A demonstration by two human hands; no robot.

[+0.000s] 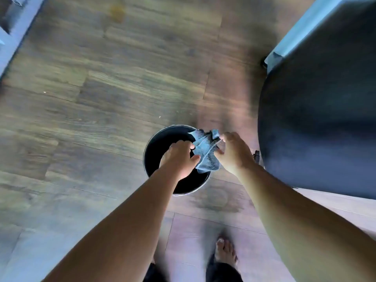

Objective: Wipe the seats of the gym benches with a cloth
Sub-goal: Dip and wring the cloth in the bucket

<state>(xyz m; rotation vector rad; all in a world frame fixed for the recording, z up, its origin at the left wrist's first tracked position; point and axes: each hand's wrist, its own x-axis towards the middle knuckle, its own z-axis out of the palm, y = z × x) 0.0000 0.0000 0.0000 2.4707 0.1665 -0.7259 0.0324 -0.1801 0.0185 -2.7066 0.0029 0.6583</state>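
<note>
A crumpled blue-grey cloth (pixel 206 152) is hanging bunched between both hands, directly above the right side of a round black bucket (pixel 154 147) that is standing on the wooden plank floor (pixel 101 98). The left hand (pixel 180 159) is pinching the cloth's left edge with its fingertips, thumb pointing toward the fabric. The right hand (pixel 234 152) is gripping the cloth's upper right part, fingers curled around the fabric. Both bare forearms are reaching down from the lower edge of the view. Just to the right of the hands, the dark padded seat of a gym bench (pixel 317 119) is filling the right side, with a pale frame part showing at its upper edge. A bare foot (pixel 224 250) is standing on the floor below the bucket, blurred by motion.
</note>
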